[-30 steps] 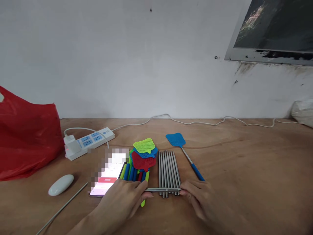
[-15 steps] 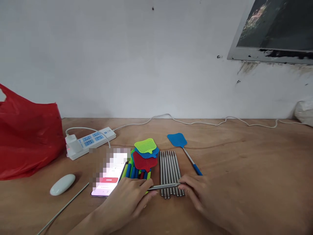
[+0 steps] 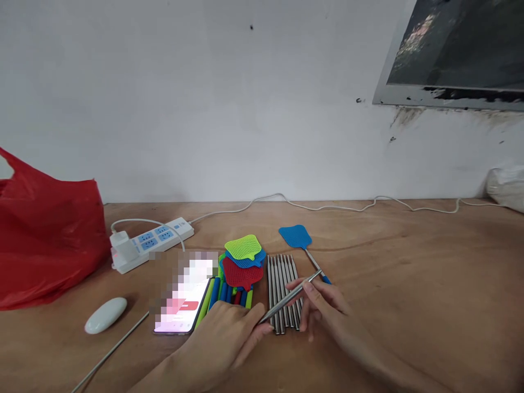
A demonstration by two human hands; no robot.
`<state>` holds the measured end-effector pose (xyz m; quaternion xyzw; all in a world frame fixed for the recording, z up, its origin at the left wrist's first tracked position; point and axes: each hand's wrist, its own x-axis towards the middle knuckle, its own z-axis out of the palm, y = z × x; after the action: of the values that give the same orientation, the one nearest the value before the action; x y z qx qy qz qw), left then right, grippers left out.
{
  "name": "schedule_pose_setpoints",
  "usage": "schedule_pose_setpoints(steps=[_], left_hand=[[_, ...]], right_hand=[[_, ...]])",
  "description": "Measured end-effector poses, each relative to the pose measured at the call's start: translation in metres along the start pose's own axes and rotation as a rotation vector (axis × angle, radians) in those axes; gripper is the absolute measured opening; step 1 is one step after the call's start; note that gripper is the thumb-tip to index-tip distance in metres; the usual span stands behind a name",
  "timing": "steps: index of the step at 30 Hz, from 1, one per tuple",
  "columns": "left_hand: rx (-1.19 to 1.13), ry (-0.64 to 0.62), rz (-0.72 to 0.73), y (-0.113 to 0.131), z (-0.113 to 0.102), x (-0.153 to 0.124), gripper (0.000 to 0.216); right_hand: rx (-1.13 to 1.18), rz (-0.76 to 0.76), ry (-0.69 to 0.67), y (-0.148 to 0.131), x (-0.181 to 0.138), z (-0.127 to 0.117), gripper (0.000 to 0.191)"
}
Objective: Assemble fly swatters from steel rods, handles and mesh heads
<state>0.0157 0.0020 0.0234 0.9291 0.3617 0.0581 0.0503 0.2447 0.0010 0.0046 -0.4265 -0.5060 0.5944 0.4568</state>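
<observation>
Between my hands a thin metal rod (image 3: 290, 296) slants up to the right. My left hand (image 3: 229, 333) is closed on its lower end, and my right hand (image 3: 323, 305) pinches it near the upper end. Beneath it, several more metal rods (image 3: 275, 278) lie side by side on the table. Left of these are loose fly swatter heads, a yellow-green one (image 3: 244, 247) on top and a red one (image 3: 242, 273) lower. Coloured handle grips (image 3: 215, 292) lie under them, partly hidden by my left hand. A blue fly swatter (image 3: 295, 236) with a metal shaft lies behind my right hand.
A lit phone (image 3: 188, 305) rests left of the grips. Farther left are a white mouse-shaped object (image 3: 106, 315), a white power strip (image 3: 164, 236) with a plug, and a red plastic bag (image 3: 49, 234). A white cable (image 3: 319, 207) runs along the wall.
The rod has gone from nearly level to slanted, its right end raised. My right hand has shifted its grip, and the rod's tip now sticks out beyond its fingers.
</observation>
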Motion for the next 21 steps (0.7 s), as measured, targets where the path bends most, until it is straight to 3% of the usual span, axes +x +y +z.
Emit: schedule_pose_setpoints(steps=[4, 6, 9, 11, 16, 21], left_hand=[[-0.069, 0.089, 0.075, -0.003, 0.002, 0.002, 0.025], [-0.061, 0.117, 0.077, -0.008, 0.008, 0.002, 0.026], [-0.033, 0.165, 0.085, -0.014, 0.018, 0.003, 0.027], [-0.028, 0.211, 0.091, -0.017, 0.023, 0.003, 0.025], [-0.060, 0.296, 0.104, -0.015, 0.023, 0.002, 0.017], [-0.090, 0.253, 0.094, -0.012, 0.019, 0.001, 0.012]], right_hand=[[-0.005, -0.017, 0.056, -0.009, 0.014, -0.007, 0.052], [-0.256, -0.093, 0.153, -0.012, 0.025, -0.018, 0.048], [-0.850, -0.319, 0.273, -0.005, 0.040, -0.036, 0.045], [-0.964, -0.343, 0.306, 0.006, 0.046, -0.046, 0.041], [-1.183, -0.318, 0.310, 0.027, 0.045, -0.054, 0.044], [-1.494, -0.282, 0.205, 0.023, 0.041, -0.048, 0.040]])
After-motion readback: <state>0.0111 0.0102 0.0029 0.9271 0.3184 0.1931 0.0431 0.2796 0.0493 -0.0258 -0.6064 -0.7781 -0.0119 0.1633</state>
